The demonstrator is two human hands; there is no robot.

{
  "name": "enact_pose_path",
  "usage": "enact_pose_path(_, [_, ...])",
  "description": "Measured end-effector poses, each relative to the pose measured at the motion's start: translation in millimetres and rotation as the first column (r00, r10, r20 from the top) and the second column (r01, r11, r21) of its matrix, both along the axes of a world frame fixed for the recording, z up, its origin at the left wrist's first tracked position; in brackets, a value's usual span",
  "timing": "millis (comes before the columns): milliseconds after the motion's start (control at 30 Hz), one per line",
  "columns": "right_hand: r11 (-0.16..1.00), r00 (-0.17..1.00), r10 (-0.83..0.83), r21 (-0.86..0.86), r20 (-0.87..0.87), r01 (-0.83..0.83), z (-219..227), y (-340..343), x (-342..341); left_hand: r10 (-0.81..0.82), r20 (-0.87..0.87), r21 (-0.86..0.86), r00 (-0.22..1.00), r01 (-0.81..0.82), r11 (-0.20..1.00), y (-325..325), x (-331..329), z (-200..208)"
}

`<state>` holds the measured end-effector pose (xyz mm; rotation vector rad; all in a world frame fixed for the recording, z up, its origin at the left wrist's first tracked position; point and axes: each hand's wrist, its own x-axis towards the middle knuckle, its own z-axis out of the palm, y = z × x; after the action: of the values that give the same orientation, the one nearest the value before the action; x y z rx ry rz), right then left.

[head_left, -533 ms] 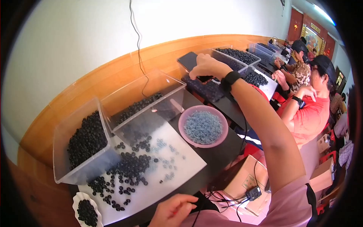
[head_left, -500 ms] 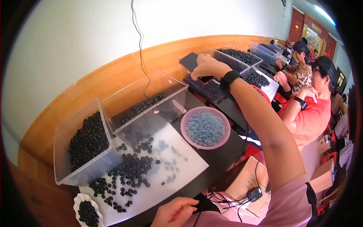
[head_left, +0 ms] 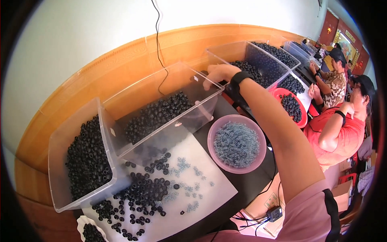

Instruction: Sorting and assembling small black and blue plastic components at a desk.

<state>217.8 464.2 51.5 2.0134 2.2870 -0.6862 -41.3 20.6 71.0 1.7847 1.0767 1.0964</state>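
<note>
My right hand (head_left: 221,74) reaches forward with fingers curled at the right end of a long clear bin (head_left: 177,126). At its fingertips shows a piece of the dark phone (head_left: 198,76), mostly hidden by the hand and the bin's corner. Black beads (head_left: 159,115) lie inside that bin. Below my right forearm stands a pink bowl (head_left: 211,146) full of small light-blue pieces (head_left: 236,144). A white sheet (head_left: 209,201) carries loose black beads (head_left: 147,187) and scattered light-blue pieces (head_left: 195,188). My left hand is out of view.
At the left, another clear bin (head_left: 56,177) holds many black beads. A white scalloped dish (head_left: 82,226) of beads sits at the near left. A red bowl (head_left: 278,95) and further bins (head_left: 242,50) stand beyond my forearm. Co-workers (head_left: 342,129) sit at the right. Cables run to a black adapter (head_left: 275,213).
My right hand has moved with the phone from over the far bin leftward to the long bin's right corner. My left hand has left the view. The whole view has shifted.
</note>
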Motion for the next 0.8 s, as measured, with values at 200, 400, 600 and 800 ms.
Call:
enact_pose_path(200, [0.606,0.75,0.543,0.442,0.377,-0.661,-142,82,85,0.136,0.03,-0.032,0.99,-0.135,0.99,4,-10,1])
enact_pose_path(400, [0.957,0.967,0.222,0.163,0.123,-0.24,-93,14,25,0.395,-0.008,-0.104,0.919,-0.394,0.913,-9,-12,7])
enact_pose_path(600, [0.955,0.964,0.238,0.152,0.117,-0.254,-97,12,18,0.486,-0.068,-0.041,0.871,-0.489,0.871,-33,-13,26])
enact_pose_path(800, [0.995,0.968,-0.003,0.098,-0.252,0.028,-49,-26,41,0.319,0.127,0.24,0.939,-0.341,0.909,-63,-43,37])
